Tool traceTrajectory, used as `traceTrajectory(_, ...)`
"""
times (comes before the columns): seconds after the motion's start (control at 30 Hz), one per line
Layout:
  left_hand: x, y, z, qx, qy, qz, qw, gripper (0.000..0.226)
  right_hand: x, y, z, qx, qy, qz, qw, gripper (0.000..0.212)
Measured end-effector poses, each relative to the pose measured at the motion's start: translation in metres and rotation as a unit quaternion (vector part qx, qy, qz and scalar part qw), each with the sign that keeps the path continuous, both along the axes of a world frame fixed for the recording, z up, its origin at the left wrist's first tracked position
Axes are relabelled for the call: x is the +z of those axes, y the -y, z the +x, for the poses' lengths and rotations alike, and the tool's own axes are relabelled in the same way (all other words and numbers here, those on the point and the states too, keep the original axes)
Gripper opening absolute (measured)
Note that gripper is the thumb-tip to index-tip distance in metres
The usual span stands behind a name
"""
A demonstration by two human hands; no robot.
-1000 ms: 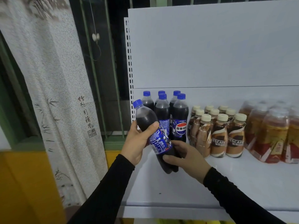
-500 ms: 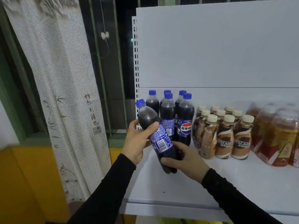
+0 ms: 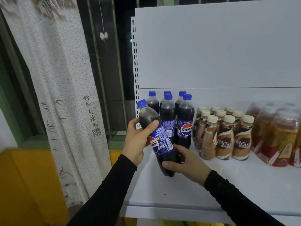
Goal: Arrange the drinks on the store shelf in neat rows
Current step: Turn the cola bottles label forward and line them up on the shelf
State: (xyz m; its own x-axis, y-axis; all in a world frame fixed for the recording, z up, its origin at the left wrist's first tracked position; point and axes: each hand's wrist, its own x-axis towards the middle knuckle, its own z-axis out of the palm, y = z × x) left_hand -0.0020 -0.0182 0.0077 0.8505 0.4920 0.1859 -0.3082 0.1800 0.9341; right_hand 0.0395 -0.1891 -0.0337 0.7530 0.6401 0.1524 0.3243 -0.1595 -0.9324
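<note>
A Pepsi bottle (image 3: 160, 141) with a blue cap is tilted to the left above the white shelf (image 3: 187, 193), held by both hands. My left hand (image 3: 138, 141) grips its upper body, thumb across the front. My right hand (image 3: 185, 162) grips its lower end from the right. Behind it several upright Pepsi bottles (image 3: 184, 121) stand in rows at the shelf's left end. Right of them is a block of Nescafe coffee bottles (image 3: 226, 136), then shrink-wrapped amber tea bottles (image 3: 280, 137).
A perforated shelf upright (image 3: 134, 62) and the white back panel (image 3: 211, 46) bound the shelf. To the left hang a patterned curtain (image 3: 61, 95) and a dark window with green bars (image 3: 104, 79). A yellow wall (image 3: 24, 185) lies below.
The held bottle has turned in my hands, so its Pepsi logo now faces the camera. Both hands keep their grip in about the same place over the shelf's left front.
</note>
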Motion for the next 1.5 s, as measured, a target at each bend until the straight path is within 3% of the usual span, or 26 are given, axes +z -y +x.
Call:
traceTrajectory(0.17, 0.006, 0.000, 0.001, -0.030, -0.001, 0.026, 0.999, 0.053, 0.000, 0.003, 0.002, 0.023, -0.065, 0.064, 0.996, 0.040)
traceTrajectory(0.33, 0.005, -0.006, 0.001, -0.064, -0.005, -0.007, 0.998, 0.048, -0.001, 0.007, 0.004, 0.057, -0.182, 0.112, 0.975, 0.044)
traceTrajectory(0.53, 0.005, 0.000, 0.002, -0.022, 0.002, 0.019, 1.000, 0.057, 0.006, 0.002, 0.000, 0.017, -0.029, 0.023, 0.999, 0.048)
traceTrajectory(0.67, 0.006, 0.000, 0.002, -0.027, 0.000, 0.029, 0.999, 0.059, 0.007, 0.005, 0.002, 0.011, -0.066, 0.092, 0.994, 0.054)
traceTrajectory(0.83, 0.005, -0.005, 0.000, -0.074, 0.002, 0.021, 0.997, 0.056, 0.005, 0.005, 0.007, 0.043, -0.191, 0.140, 0.971, 0.041)
traceTrajectory(0.9, 0.005, -0.005, 0.001, -0.056, 0.003, 0.028, 0.998, 0.056, 0.005, 0.004, 0.006, 0.054, -0.164, 0.117, 0.978, 0.041)
traceTrajectory(1.0, 0.004, -0.002, 0.001, -0.018, 0.015, 0.041, 0.999, 0.061, 0.007, 0.003, 0.001, 0.039, -0.021, 0.028, 0.999, 0.043)
traceTrajectory(1.07, 0.004, 0.000, 0.000, -0.001, 0.027, 0.059, 0.998, 0.061, 0.005, 0.001, 0.000, 0.019, 0.020, 0.019, 0.999, 0.047)
traceTrajectory(1.23, 0.003, -0.005, -0.002, -0.027, 0.033, 0.087, 0.995, 0.056, 0.006, -0.001, -0.001, 0.043, -0.040, 0.099, 0.993, 0.037)
traceTrajectory(1.4, -0.004, -0.016, -0.007, -0.087, 0.014, 0.109, 0.990, 0.081, 0.011, -0.003, -0.002, 0.080, -0.067, 0.097, 0.990, 0.036)
traceTrajectory(1.5, -0.007, -0.020, -0.006, -0.081, 0.014, 0.107, 0.991, 0.076, 0.013, -0.009, -0.005, 0.095, -0.066, 0.097, 0.989, 0.033)
